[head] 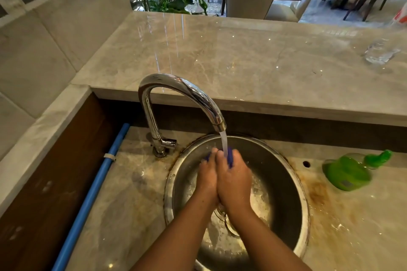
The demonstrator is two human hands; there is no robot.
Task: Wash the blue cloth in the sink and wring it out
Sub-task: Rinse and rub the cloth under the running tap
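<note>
Both my hands are over the round steel sink [284, 167], pressed side by side under the running tap. My left hand [208, 177] and my right hand [234, 180] grip the blue cloth [229, 157] between them. Only small bits of the cloth show past my fingertips; the rest is hidden inside my hands. Water streams from the chrome faucet [176, 92] straight onto the cloth and my fingers.
A green bottle [350, 171] lies on its side on the wet, stained counter right of the sink. A clear glass [378, 51] stands on the raised marble ledge at far right. A blue pipe [92, 196] runs along the left. Chairs and plants lie beyond the ledge.
</note>
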